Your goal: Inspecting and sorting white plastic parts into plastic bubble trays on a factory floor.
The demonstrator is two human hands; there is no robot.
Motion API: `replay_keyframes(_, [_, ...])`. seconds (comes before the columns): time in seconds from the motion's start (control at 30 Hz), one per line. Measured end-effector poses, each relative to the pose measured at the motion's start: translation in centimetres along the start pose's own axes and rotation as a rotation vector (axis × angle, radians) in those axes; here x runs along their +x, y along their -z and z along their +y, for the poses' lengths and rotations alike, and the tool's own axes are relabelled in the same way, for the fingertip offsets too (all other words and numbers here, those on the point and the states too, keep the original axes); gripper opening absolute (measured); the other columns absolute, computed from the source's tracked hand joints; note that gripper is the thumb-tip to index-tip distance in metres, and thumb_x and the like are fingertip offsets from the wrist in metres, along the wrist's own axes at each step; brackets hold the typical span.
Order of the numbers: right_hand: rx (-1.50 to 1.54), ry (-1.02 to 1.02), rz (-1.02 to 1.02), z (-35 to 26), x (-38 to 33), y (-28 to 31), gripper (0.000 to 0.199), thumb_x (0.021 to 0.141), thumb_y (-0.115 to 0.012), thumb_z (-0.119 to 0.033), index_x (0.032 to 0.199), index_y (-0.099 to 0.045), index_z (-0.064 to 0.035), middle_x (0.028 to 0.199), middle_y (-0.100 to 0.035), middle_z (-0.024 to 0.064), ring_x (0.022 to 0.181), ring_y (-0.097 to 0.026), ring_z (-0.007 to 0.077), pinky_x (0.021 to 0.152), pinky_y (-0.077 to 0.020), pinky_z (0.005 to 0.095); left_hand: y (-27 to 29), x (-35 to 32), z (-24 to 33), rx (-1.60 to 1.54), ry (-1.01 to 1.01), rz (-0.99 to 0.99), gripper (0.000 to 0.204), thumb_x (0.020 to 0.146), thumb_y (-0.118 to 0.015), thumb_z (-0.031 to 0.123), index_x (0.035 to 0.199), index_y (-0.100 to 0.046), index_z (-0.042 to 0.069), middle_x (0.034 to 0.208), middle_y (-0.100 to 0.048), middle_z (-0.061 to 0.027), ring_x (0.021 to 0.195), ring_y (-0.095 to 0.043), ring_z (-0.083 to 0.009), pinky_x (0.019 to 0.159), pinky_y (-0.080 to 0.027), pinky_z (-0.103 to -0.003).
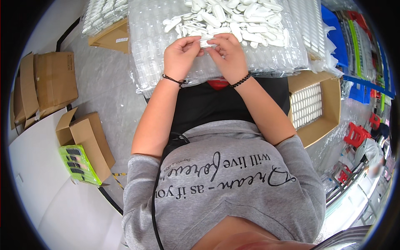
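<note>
A small white oblong plastic piece is pinched between both of my hands, just above the near edge of a loose pile. My left hand grips its left end with thumb and curled fingers. At the other end, my right hand holds it the same way. Beyond my fingers lies the pile of similar white oblong pieces. They rest on clear plastic blister trays that are laid out in front of me. My fingers cover parts of the held piece.
To the right, an open cardboard box contains white pieces in rows. Filled trays lie at the far right. Cardboard boxes and a green-edged pack stand left. A red stool and another person are farther right.
</note>
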State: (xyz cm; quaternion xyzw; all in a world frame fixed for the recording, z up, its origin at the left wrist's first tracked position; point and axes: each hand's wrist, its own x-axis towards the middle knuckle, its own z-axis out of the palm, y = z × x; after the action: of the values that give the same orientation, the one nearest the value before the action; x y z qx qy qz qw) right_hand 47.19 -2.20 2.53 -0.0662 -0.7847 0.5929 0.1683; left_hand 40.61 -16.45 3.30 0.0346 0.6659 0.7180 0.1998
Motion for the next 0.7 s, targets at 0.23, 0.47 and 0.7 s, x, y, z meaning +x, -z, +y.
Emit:
replay_keyframes(0.23, [-0.101, 0.07, 0.034, 0.2, -0.3, 0.1, 0.009, 0.081, -0.065, 0.001, 0.089, -0.069, -0.0024, 0.109, -0.057, 0.0085, 0.07, -0.061, 0.014, 0.066, -0.0511, 0.0252, 0.1, 0.0, 0.3, 0.029, 0.04, -0.043, 0.023, 0.087, -0.067, 0.009, 0.106, -0.066, -0.002, 0.086, -0.07, -0.009, 0.076, -0.068, -0.0129, 0.07, -0.053, -0.022])
replay_keyframes(0.47, [-0.019, 0.063, 0.036, 0.6, -0.2, -0.1, 0.012, 0.081, -0.064, 0.002, 0.091, -0.069, -0.0008, 0.11, -0.061, 0.0104, 0.075, -0.065, 0.0161, 0.066, -0.0536, 0.0256, 0.3, 0.2, -0.1, 0.048, 0.018, -0.074, 0.022, 0.085, -0.069, 0.01, 0.104, -0.068, 0.0, 0.081, -0.07, -0.007, 0.074, -0.067, -0.0101, 0.069, -0.052, -0.021])
replay_keyframes(0.7, [0.122, -0.025, 0.014, 1.4, 0.0, 0.0, 0.01, 0.081, -0.064, 0.002, 0.09, -0.068, 0.0003, 0.109, -0.061, 0.0092, 0.076, -0.064, 0.0142, 0.066, -0.0537, 0.0245, 0.1, 0.2, -0.1, 0.029, 0.021, -0.042, 0.019, 0.084, -0.07, 0.008, 0.101, -0.069, -0.001, 0.082, -0.07, -0.0076, 0.072, -0.067, -0.0108, 0.067, -0.052, -0.021])
